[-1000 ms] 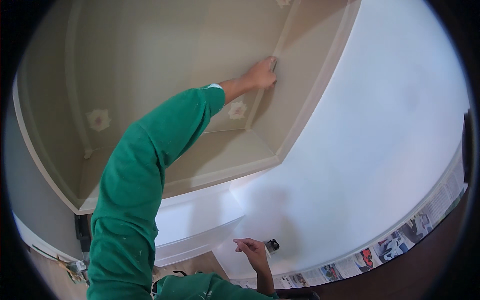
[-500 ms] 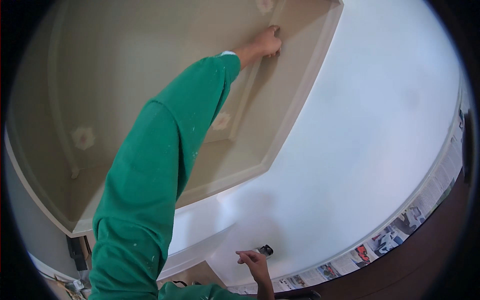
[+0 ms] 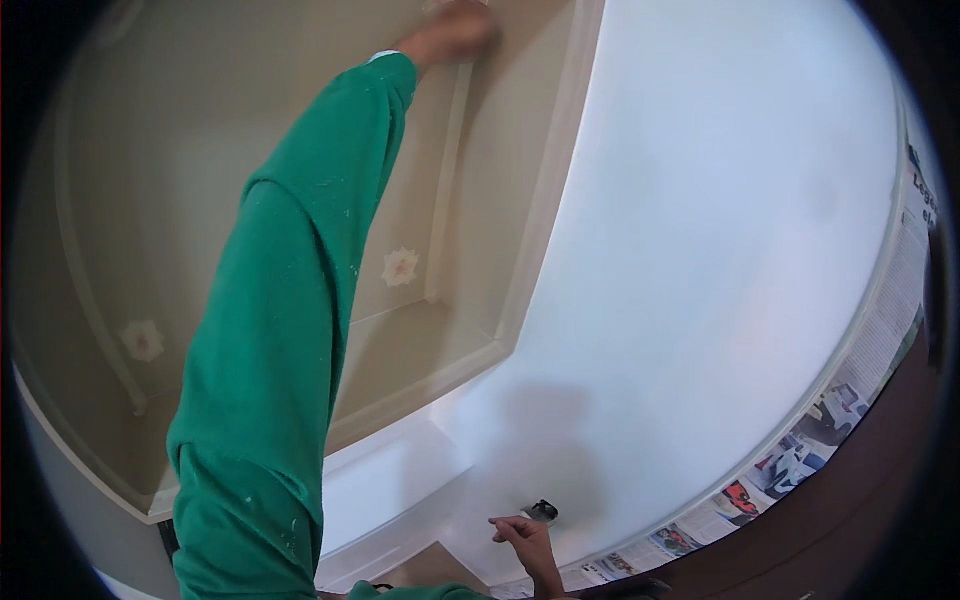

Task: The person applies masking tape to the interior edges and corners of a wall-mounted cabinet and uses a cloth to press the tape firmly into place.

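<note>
My left arm, in a green sleeve with pale specks, stretches up across a beige recessed panel. At its end my left hand is by the panel's surface at the top edge of the view, beside a raised strip. Motion smears its fingers, so its grip does not show. Low in the view, my right hand is closed in a pinch, thumb and forefinger together. Whatever it may hold is too small to make out. Just above it sits a small dark fitting on the white surface.
Pale flower-shaped patches mark the panel, which a raised rim borders. Newspaper sheets line the curved outer edge of the white surface. A dark brown area lies beyond them.
My left hand has moved up and left along the panel and is now blurred. The whole view has shifted slightly. My right hand keeps its pinch near the dark fitting.
</note>
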The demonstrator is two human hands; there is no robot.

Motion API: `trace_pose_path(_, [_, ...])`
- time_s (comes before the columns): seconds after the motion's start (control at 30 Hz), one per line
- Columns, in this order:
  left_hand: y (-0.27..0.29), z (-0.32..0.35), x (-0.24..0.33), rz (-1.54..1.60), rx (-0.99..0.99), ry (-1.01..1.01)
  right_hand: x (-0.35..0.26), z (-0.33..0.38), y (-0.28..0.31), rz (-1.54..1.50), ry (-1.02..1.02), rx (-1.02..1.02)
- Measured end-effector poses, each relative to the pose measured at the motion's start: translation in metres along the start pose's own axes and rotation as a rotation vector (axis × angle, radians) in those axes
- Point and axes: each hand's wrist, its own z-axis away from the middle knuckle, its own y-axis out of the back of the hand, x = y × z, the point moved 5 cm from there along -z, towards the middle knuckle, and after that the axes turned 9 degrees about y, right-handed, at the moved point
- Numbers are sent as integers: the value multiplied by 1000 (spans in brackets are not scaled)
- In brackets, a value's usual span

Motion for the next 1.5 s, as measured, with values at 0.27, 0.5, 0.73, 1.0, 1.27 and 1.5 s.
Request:
trace_pose_path(0.27, [3, 18, 9, 19, 16, 41, -13, -21, -6, 2, 46, -74])
trace_pose_path(0.5, [3, 24, 7, -57, 31, 0, -8, -25, -12, -14, 27, -105])
trace_pose_path(0.73, [3, 22, 6, 31, 133, -79, -12, -24, -14, 23, 21, -134])
trace_pose_path(1.0, [2, 15, 9, -31, 71, -86, -5, -23, -1, 29, 27, -84])
trace_pose_path(1.27, [4, -1, 1, -131, 107, -149, -4, -30, -9, 23, 27, -137])
trace_pose_path(1.5, [15, -23, -19, -212, 161, -160, 2, -38, -17, -7, 47, -184])
